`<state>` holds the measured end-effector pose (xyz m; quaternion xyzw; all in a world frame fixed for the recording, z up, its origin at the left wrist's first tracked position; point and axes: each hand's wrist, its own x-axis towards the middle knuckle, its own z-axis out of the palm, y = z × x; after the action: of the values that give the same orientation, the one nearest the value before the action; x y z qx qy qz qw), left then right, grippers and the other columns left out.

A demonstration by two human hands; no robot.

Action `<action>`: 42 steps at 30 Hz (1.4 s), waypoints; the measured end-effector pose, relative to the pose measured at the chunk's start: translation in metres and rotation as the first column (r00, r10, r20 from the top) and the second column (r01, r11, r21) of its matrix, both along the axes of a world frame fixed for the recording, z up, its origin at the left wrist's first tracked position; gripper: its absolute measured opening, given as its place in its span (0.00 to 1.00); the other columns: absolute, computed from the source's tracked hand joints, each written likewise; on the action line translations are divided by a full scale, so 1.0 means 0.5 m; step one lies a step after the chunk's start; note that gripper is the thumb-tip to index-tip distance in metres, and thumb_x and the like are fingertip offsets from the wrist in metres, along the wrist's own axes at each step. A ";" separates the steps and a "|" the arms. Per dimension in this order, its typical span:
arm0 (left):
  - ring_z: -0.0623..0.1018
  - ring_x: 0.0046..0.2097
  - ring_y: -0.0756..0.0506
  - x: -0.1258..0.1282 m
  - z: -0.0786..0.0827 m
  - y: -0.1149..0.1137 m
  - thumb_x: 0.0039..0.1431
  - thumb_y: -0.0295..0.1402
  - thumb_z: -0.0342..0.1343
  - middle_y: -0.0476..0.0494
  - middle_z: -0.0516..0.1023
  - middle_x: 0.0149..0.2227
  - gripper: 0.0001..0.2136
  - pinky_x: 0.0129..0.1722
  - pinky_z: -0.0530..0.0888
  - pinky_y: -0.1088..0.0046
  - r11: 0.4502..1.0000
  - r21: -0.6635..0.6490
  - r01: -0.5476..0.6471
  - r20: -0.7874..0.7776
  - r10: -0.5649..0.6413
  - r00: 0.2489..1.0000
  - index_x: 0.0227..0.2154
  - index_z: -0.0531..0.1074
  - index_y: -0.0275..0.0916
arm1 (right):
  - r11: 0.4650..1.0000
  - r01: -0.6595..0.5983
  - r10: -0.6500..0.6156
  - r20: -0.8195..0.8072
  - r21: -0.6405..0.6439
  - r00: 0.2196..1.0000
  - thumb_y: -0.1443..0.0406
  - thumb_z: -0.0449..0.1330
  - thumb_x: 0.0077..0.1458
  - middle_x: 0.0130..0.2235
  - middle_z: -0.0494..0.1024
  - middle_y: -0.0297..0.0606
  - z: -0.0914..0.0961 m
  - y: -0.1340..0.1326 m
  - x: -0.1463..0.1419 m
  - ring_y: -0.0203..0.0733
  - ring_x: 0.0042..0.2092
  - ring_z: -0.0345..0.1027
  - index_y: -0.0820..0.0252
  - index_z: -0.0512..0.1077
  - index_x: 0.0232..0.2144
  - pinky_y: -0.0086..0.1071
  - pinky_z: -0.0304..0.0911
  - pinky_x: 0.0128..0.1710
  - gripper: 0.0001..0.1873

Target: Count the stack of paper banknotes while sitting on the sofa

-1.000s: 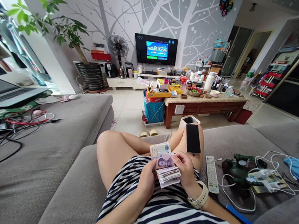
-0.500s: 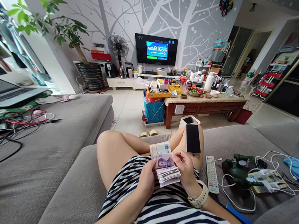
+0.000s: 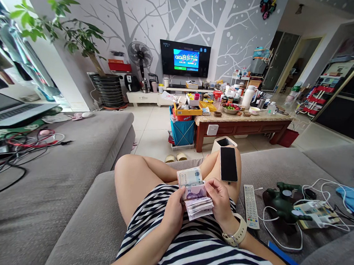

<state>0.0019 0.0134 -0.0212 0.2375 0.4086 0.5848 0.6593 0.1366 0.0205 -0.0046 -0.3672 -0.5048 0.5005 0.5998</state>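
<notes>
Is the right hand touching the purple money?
Touching. The head view shows the right hand with its thumb against the right edge of the purple money.

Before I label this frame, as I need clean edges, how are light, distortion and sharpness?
Head view, upper left: brightness washes out around the hanging clothes; head view, left border: the laptop looks stretched; head view, lower centre: a 5 is readable on the banknotes, but their fine print isn't.
</notes>
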 end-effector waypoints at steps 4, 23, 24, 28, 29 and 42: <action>0.81 0.43 0.35 0.001 -0.004 0.003 0.50 0.39 0.59 0.38 0.84 0.38 0.14 0.42 0.77 0.60 1.000 0.002 -0.001 0.032 0.001 0.999 0.36 0.78 0.35 | 1.000 -0.020 0.020 0.000 -0.009 1.000 0.52 0.59 0.57 0.21 0.70 0.31 -0.003 0.000 0.001 0.34 0.21 0.55 0.59 0.70 0.27 0.28 0.51 0.22 0.17; 0.81 0.36 0.39 0.003 0.023 -0.016 0.45 0.34 0.65 0.43 0.83 0.29 0.10 0.39 0.75 0.65 1.000 0.020 0.008 0.023 -0.008 1.000 0.31 0.77 0.36 | 0.994 0.062 -0.063 -0.007 -0.089 0.998 0.54 0.65 0.51 0.21 0.58 0.26 -0.023 0.021 -0.002 0.32 0.24 0.50 0.58 0.62 0.22 0.28 0.47 0.24 0.19; 0.80 0.35 0.40 0.003 0.021 -0.016 0.45 0.34 0.65 0.44 0.82 0.29 0.10 0.38 0.74 0.66 1.000 0.021 0.010 0.029 -0.011 1.000 0.31 0.77 0.36 | 0.994 0.065 -0.065 0.007 -0.087 0.998 0.54 0.64 0.51 0.21 0.57 0.26 -0.023 0.022 -0.002 0.32 0.24 0.49 0.58 0.61 0.21 0.28 0.47 0.24 0.20; 0.80 0.33 0.41 0.001 0.017 -0.015 0.44 0.34 0.65 0.44 0.82 0.28 0.08 0.36 0.74 0.67 1.000 0.006 0.012 0.024 -0.012 1.000 0.29 0.77 0.37 | 0.992 0.103 -0.100 0.048 -0.070 0.994 0.54 0.65 0.51 0.20 0.56 0.25 -0.022 0.020 -0.002 0.32 0.24 0.48 0.58 0.60 0.19 0.28 0.47 0.23 0.21; 0.80 0.33 0.40 0.001 0.016 -0.015 0.45 0.34 0.65 0.44 0.82 0.28 0.09 0.36 0.75 0.66 1.000 0.005 0.012 0.019 -0.012 1.000 0.29 0.77 0.37 | 0.991 0.115 -0.111 0.054 -0.065 0.992 0.54 0.65 0.51 0.20 0.57 0.26 -0.021 0.019 -0.002 0.32 0.24 0.49 0.58 0.60 0.19 0.28 0.47 0.23 0.21; 0.81 0.40 0.37 -0.003 -0.021 0.003 0.51 0.39 0.60 0.40 0.84 0.34 0.12 0.40 0.76 0.62 0.999 -0.031 -0.018 0.067 0.020 0.998 0.32 0.78 0.35 | 0.991 0.130 -0.130 0.017 -0.021 0.991 0.56 0.65 0.52 0.20 0.61 0.26 -0.011 0.006 -0.006 0.32 0.23 0.53 0.59 0.64 0.21 0.27 0.51 0.24 0.18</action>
<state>0.0004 0.0152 -0.0318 0.2038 0.3973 0.5923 0.6707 0.1336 0.0236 -0.0100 -0.4098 -0.4791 0.4630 0.6230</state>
